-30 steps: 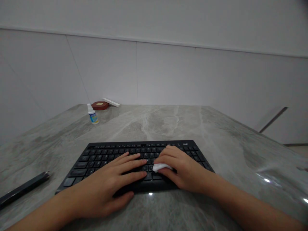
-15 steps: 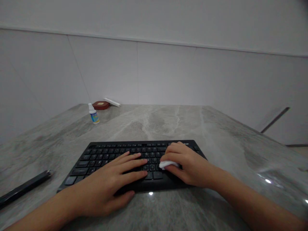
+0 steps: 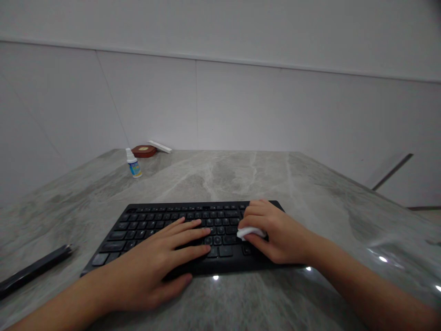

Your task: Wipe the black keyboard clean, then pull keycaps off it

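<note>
A black keyboard (image 3: 165,225) lies across the near middle of a grey marble table (image 3: 241,177). My left hand (image 3: 161,259) rests flat on its lower middle keys, fingers stretched out and pointing right. My right hand (image 3: 272,230) is curled over the right part of the keyboard and presses a small white wad of cloth or tissue (image 3: 251,232) against the keys. The rightmost keys are hidden under that hand.
A small white bottle with a blue label (image 3: 132,163) stands at the far left of the table. Behind it lie a dark red round box (image 3: 144,151) and a white strip (image 3: 160,146) by the wall. A black flat bar (image 3: 32,271) lies at the near left.
My right hand has slid the white wad to the right along the keys, from the middle toward the right end. My left hand has stayed put.
</note>
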The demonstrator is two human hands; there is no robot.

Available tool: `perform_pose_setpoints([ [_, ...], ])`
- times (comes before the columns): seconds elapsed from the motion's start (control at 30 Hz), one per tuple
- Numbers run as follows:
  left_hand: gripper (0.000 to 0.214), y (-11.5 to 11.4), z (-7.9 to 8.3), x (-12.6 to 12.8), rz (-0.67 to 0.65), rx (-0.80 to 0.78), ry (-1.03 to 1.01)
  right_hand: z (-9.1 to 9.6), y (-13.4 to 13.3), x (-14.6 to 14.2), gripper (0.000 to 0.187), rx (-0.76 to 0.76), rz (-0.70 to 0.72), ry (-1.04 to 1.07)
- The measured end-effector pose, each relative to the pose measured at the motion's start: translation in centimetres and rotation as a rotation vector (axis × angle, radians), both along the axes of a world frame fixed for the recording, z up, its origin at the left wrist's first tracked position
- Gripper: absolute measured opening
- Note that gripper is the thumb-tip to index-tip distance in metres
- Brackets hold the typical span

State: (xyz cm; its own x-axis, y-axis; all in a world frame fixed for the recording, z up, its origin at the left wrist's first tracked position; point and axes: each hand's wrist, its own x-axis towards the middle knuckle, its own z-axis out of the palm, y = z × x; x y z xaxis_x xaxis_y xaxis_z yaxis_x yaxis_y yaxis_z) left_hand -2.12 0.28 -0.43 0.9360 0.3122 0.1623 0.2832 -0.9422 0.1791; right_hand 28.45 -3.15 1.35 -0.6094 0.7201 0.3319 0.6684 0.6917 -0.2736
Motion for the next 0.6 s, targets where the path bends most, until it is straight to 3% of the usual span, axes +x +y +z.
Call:
perform_pose_setpoints([
  [0.2,0.064,-0.1,0.1,0.0,-0.001,-0.032,-0.030,0.2,0.0,-0.2,0.011,-0.089,-0.020,0.057],
  [0.6,0.064,-0.1,0.1,0.1,0.008,0.004,0.026,-1.0,-0.1,-1.3,0.011,-0.040,-0.013,0.068],
])
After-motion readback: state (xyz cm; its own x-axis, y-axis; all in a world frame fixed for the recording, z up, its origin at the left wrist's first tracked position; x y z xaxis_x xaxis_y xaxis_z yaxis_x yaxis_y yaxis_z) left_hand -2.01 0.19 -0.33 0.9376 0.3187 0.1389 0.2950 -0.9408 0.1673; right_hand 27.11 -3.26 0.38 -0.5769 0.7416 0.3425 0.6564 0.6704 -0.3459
